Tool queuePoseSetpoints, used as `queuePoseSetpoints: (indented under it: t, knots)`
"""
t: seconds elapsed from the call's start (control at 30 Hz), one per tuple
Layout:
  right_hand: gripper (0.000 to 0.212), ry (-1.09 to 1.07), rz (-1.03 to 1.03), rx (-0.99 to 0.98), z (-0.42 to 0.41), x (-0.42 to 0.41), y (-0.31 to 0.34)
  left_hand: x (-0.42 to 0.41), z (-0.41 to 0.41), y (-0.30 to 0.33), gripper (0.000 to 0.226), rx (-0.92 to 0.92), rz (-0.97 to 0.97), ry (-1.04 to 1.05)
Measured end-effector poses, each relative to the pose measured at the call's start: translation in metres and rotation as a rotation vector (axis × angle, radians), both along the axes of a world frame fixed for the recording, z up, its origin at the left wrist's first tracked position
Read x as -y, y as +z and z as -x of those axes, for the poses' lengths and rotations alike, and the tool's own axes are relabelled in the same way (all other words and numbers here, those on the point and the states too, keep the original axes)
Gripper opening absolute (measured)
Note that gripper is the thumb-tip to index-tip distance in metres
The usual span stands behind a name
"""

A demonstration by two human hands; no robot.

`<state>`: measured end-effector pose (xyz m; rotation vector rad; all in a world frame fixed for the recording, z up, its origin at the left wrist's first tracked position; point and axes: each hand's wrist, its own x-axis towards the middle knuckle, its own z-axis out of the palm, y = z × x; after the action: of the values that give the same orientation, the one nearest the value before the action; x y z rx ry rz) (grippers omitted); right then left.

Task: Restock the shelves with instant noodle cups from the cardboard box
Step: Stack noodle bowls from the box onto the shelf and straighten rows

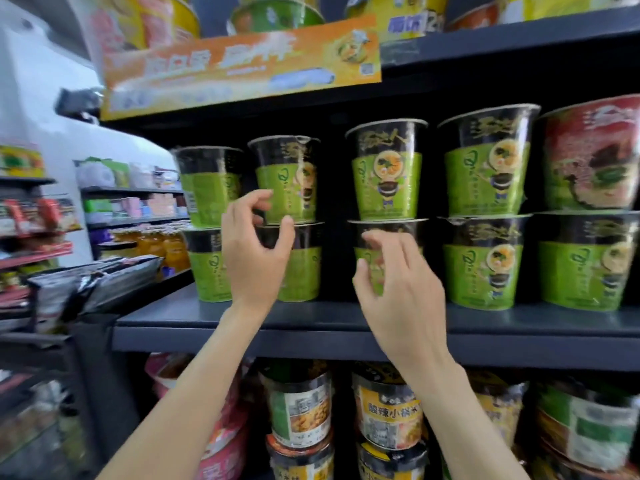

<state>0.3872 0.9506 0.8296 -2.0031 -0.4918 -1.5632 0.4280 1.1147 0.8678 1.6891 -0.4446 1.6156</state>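
forearms reach up from the bottom of the view toward a dark shelf [311,327]. nearest, below that shelf board, a lower tier holds mixed noodle tubs [389,410], yellow, green and pink labels, packed close and partly hidden by the arms.

left hand [254,251] is raised in front of the second stack from the left, fingers loosely curled with thumb and forefinger apart, a medium-wide gap; it closes on nothing, though whether the fingertips brush the cup behind cannot be told. right hand [398,289] hovers in front of the lower cup of the third stack, fingers spread and slightly bent, also empty and blurred by motion.

behind the hands, green noodle cups [388,171] stand on the shelf in stacks of two, each upright with its long axis vertical, wide lidded rim up and narrow base down. the upper cup of each stack sits on the lid of the lower. in the two right-hand green stacks the printed cartoon faces outward; the leftmost stack is turned so its side panel shows. at far right a red cup [592,154] tops one more green cup.

above, an orange banner [242,64] hangs on the next shelf edge, with more tubs over it. far left, other aisles with bottles and packets, all blurred.
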Motion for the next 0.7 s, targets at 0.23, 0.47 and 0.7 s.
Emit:
queuePoseSetpoints:
  t: [0.23, 0.47, 0.7]
  knots:
    - [0.08, 0.313, -0.023, -0.685, -0.037, -0.058, 0.022, -0.04, -0.013, -0.003, 0.082, -0.608, 0.061, -0.041]
    - [0.085, 0.312, -0.129, -0.85, -0.042, -0.083, 0.024, -0.046, -0.019, -0.002, 0.097, -0.666, -0.063, -0.261]
    - [0.085, 0.246, 0.0, -0.657, -0.008, -0.108, -0.003, -0.058, -0.033, 0.006, 0.098, -0.71, -0.115, -0.402]
